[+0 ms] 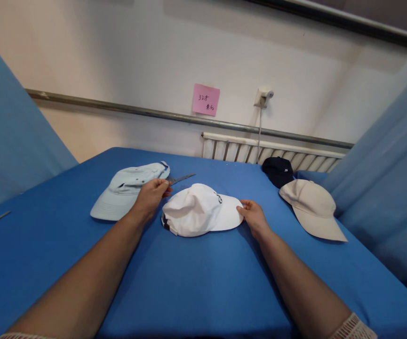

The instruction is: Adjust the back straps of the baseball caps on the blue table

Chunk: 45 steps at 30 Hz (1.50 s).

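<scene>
White cap, right hand pinching brim; left hand, thin strip

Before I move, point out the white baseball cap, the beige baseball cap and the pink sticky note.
White baseball cap (200, 210): head view, on its crown.
Beige baseball cap (312, 199): head view, on its crown.
Pink sticky note (206, 100): head view, on its written face.

White cap looks like matt, creased cloth | beige cap is smoother cloth | pink note is matt paper | wall rail is shiny metal
</scene>
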Available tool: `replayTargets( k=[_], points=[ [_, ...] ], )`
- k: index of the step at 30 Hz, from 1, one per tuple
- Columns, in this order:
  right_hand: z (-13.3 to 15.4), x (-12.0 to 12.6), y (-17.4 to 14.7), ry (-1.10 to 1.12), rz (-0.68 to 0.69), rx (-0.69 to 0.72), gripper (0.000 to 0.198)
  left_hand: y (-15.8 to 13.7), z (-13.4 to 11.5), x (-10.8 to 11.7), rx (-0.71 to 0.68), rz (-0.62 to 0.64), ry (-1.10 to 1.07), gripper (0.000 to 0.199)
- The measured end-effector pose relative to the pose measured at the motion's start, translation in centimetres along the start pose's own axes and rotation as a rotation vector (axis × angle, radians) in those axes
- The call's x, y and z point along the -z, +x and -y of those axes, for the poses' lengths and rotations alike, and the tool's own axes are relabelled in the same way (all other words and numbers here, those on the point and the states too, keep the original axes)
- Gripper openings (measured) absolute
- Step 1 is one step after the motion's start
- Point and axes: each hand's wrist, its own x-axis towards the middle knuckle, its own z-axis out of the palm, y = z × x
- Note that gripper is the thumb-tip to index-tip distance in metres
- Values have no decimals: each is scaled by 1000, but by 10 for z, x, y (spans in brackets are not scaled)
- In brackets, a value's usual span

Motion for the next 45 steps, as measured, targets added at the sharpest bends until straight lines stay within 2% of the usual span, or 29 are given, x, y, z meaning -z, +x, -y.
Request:
replayTargets(
  k=[3,5,7,9,11,13,16,22,25,29,33,35,38,40,42,45],
  points=[
    [2,-1,-2,-5,1,2,28,-2,-1,4,-71,138,128,32],
    [3,-1,-3,-14,9,11,28,-5,-1,4,-120,324,258,39],
    [3,-2,-4,-33,8,25,29,-8,1,1,-153,470,407,38],
    [4,-3,-5,-56,-4,37,29,-10,4,-3,-185,545,564,23],
    [3,-4,-5,-72,-7,41,29,-10,7,-6,-211,566,657,12],
    [3,-3,-4,-67,4,36,29,-10,9,-6,-229,580,665,12],
    [4,-1,-3,-39,16,1,30,-9,9,-2,-190,553,507,16],
    [11,3,-4,-1,42,-64,22,-5,-2,10,111,277,-317,30],
    [13,4,-7,22,87,-92,16,-6,-7,10,205,227,-518,26],
    [11,6,-7,63,102,-125,14,-10,-7,4,273,204,-555,24],
    [8,8,-3,108,95,-133,10,-12,-4,-1,260,141,-448,32],
    [6,8,-2,121,86,-135,9,-13,-5,-3,188,90,-347,37],
    [6,6,-2,133,74,-138,7,-15,-7,-5,-22,-5,-123,39],
    [6,5,-3,138,67,-141,5,-17,-9,-8,-101,-12,-24,39],
    [6,4,-4,136,63,-144,5,-20,-9,-11,-76,20,-60,41],
    [7,4,-5,127,57,-150,7,-21,-6,-14,41,27,-278,42]
  ],
)
